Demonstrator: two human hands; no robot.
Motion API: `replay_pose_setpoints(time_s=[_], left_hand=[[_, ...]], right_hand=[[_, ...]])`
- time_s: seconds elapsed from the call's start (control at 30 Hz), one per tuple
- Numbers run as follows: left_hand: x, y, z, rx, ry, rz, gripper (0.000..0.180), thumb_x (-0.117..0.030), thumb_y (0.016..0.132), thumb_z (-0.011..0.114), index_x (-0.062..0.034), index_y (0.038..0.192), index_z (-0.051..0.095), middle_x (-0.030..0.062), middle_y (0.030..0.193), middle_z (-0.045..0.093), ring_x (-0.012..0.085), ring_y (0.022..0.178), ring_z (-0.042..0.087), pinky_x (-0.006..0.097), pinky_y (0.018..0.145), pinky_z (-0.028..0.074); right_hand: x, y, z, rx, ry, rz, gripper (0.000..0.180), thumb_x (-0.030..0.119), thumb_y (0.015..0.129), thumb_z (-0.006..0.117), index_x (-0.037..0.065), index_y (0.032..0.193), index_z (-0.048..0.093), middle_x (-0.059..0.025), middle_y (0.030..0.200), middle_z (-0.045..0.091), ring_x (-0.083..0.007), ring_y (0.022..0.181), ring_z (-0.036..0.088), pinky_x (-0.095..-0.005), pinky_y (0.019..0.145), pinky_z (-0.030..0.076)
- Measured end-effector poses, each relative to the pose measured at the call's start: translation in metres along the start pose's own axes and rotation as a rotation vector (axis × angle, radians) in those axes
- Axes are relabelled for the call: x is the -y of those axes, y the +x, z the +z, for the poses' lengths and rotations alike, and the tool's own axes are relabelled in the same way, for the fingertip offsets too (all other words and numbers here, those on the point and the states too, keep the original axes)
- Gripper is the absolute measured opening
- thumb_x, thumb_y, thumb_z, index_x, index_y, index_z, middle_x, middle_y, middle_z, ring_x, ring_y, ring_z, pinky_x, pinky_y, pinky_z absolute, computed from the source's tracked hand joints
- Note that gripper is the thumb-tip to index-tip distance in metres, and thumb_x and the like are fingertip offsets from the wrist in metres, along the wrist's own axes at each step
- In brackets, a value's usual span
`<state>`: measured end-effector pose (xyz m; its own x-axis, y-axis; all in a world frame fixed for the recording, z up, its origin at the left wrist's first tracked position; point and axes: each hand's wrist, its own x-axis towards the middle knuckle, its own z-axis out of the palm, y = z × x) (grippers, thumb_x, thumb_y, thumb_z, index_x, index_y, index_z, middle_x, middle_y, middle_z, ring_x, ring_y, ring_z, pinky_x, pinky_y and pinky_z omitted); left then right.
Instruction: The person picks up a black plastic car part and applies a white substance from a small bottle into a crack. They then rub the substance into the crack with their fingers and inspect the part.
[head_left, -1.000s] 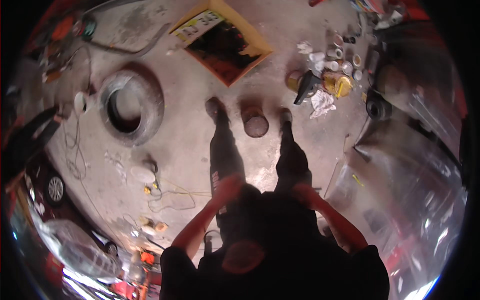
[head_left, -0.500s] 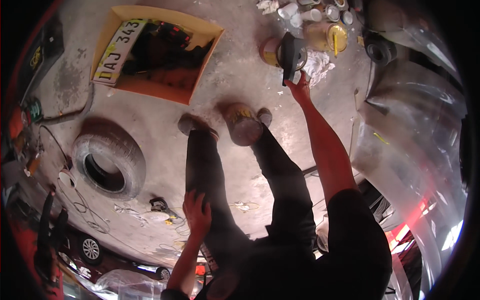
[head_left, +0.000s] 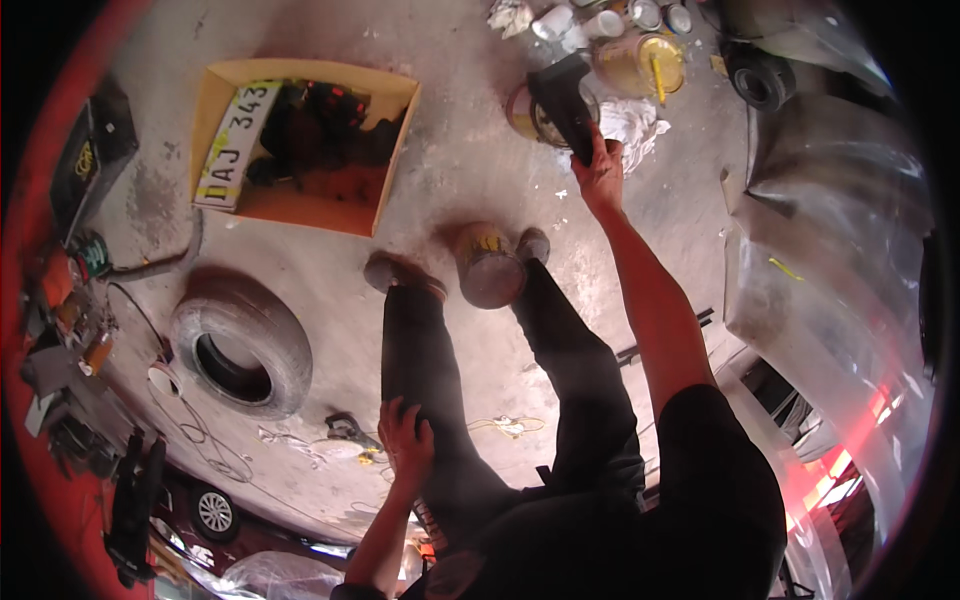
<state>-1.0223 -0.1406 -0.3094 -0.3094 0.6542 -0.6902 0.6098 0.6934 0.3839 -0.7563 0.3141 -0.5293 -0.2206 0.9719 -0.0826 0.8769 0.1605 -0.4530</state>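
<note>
My right hand (head_left: 600, 178), at the end of an outstretched arm, grips the near end of a black piece (head_left: 562, 105), wider at its far end, whose exact kind I cannot make out. It lies over an open-topped can (head_left: 520, 112) on the floor and hides part of it; whether they touch, I cannot tell. Beside the can are a crumpled white cloth (head_left: 638, 130) and a larger yellowish can (head_left: 622, 65) with a yellow stick across its top. My left hand (head_left: 406, 445) rests on my left thigh, fingers spread, holding nothing.
Between my feet stands a closed can (head_left: 490, 275). A cardboard box (head_left: 300, 218) holding a licence plate (head_left: 238, 145) and dark parts sits ahead on the left. A tyre (head_left: 245, 345) lies at left. Clear plastic sheeting (head_left: 820, 260) covers the right side. Several small cups (head_left: 603, 24) stand far off.
The black piece has turned in my right hand's grip, its wide far end now swung to the left over the can. My left hand stays on my thigh. The whole view has shifted slightly.
</note>
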Motion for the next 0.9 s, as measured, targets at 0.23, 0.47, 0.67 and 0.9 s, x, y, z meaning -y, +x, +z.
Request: replay_pose_setpoints(time_s=[0.23,0.47,0.67,0.9], left_hand=[[-0.023,0.000,0.021,-0.092,-0.259,0.064,0.048,-0.012,0.090,0.069,-0.0055,0.136,0.056,0.0173,0.135,0.057,0.0371,0.130,0.051,0.048,0.110,0.039],[-0.212,0.019,-0.133,-0.197,-1.455,0.236,0.061,-0.015,0.102,0.061,-0.0009,0.155,0.033,0.0154,0.137,0.058,0.0274,0.127,0.058,0.040,0.104,0.049],[-0.246,-0.055,-0.234,-0.542,-1.792,0.388,0.068,-0.015,0.102,0.062,0.0037,0.156,0.026,0.0150,0.139,0.055,0.0254,0.123,0.059,0.041,0.102,0.051],[-0.218,-0.135,-0.256,-0.684,-1.954,0.489,0.067,-0.015,0.101,0.062,-0.0003,0.156,0.027,0.0151,0.138,0.057,0.0260,0.124,0.060,0.044,0.105,0.050]], right_hand=[[0.128,-0.043,-0.162,0.055,-0.019,-0.283,0.078,0.003,0.076,0.079,0.015,0.148,0.050,-0.0216,0.118,0.053,-0.0404,0.105,0.058,-0.0462,0.091,0.049],[0.268,-0.106,-0.287,0.107,0.155,-0.542,0.078,0.006,0.071,0.082,0.011,0.144,0.054,-0.0244,0.121,0.053,-0.0414,0.106,0.057,-0.0455,0.091,0.050],[0.355,-0.149,-0.349,0.176,0.233,-0.826,0.084,0.010,0.069,0.085,0.008,0.146,0.051,-0.0257,0.124,0.053,-0.0412,0.110,0.058,-0.0460,0.091,0.051],[0.435,-0.173,-0.431,0.523,0.423,-0.938,0.074,0.018,0.087,0.075,0.004,0.151,0.042,-0.0250,0.127,0.057,-0.0389,0.111,0.061,-0.0451,0.089,0.053]])
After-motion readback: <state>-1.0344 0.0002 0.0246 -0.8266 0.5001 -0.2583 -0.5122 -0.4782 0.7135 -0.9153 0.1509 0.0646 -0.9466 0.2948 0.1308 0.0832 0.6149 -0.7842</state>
